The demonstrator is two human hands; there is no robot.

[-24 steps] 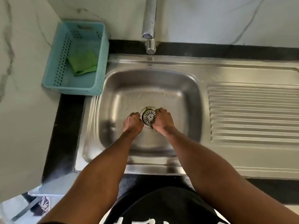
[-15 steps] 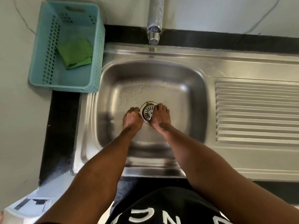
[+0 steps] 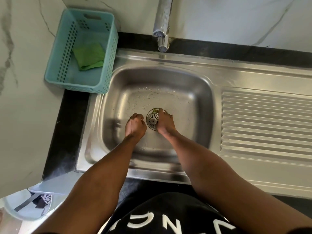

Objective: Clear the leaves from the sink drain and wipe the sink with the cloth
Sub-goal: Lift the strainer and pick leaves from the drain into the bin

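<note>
The steel sink [image 3: 118,78] has a round slotted drain strainer [image 3: 152,120] in its wet floor. A few green leaves [image 3: 154,110] lie at the strainer's far rim. My right hand [image 3: 166,122] sits on the strainer's right side, and its fingertips curl over the far rim and pinch the leaves. My left hand [image 3: 135,125] rests just left of the strainer, curled into a fist; no leaf shows in it. The green cloth [image 3: 89,55] lies folded in the teal basket [image 3: 108,65] left of the sink.
The tap [image 3: 162,22] hangs over the basin's back edge. A ribbed draining board [image 3: 265,122] runs off to the right. The black counter strip [image 3: 67,125] borders the sink on the left. A clear bowl [image 3: 25,210] stands low at the left.
My right fingers have crept from the strainer's near side round to the leaves at its far rim. My left hand has drawn slightly left of the strainer. The view has shifted.
</note>
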